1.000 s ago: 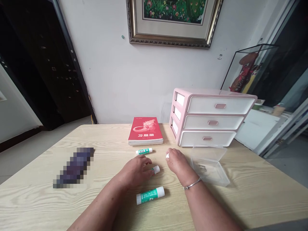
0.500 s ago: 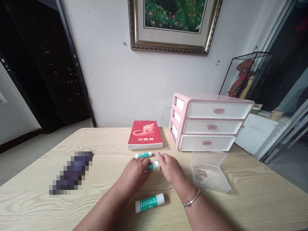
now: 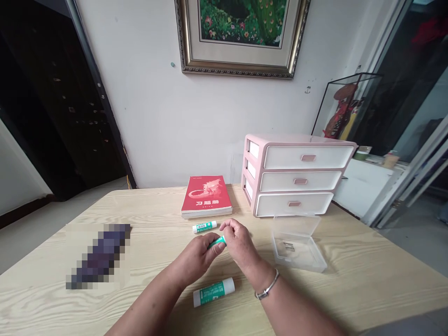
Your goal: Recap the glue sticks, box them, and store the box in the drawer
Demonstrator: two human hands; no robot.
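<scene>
A green-and-white glue stick (image 3: 217, 242) is held between my two hands above the table. My left hand (image 3: 200, 252) is closed around its body. The fingers of my right hand (image 3: 237, 239) are closed over its white end, which they hide. Just beyond them a small glue stick (image 3: 205, 227) lies on its side. Nearer to me, below my wrists, rests a larger green-and-white glue stick (image 3: 213, 292), also on its side.
A red book (image 3: 206, 193) lies at the table's back edge, left of a pink-and-white drawer unit (image 3: 301, 179). On the right stands a clear plastic box (image 3: 304, 252) with its lid up and a small metal piece inside. A blurred dark object (image 3: 100, 259) lies at left.
My right hand has closed on the white end of the glue stick, where before it was apart from it. The whole view has shifted slightly.
</scene>
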